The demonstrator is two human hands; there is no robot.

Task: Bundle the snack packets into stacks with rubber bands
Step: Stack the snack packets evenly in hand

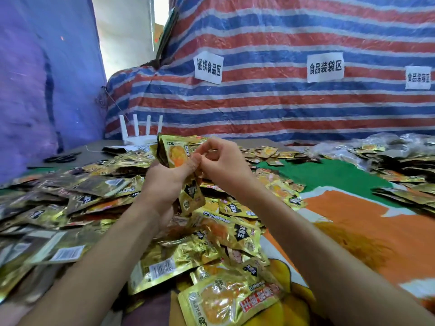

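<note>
My left hand (164,182) grips an upright stack of gold snack packets (175,154), lifted above the table at centre. My right hand (220,158) is just right of the stack, thumb and fingers curled and pinched together at its edge; a rubber band there is too small to make out. A big heap of loose gold packets (94,208) covers the table to the left and in front of me.
More packets and clear bags (395,156) lie at the far right on a green and orange cloth (353,222). A white router (138,132) and black scissors (62,158) sit at the back left. A striped tarp (282,102) with paper labels rises behind.
</note>
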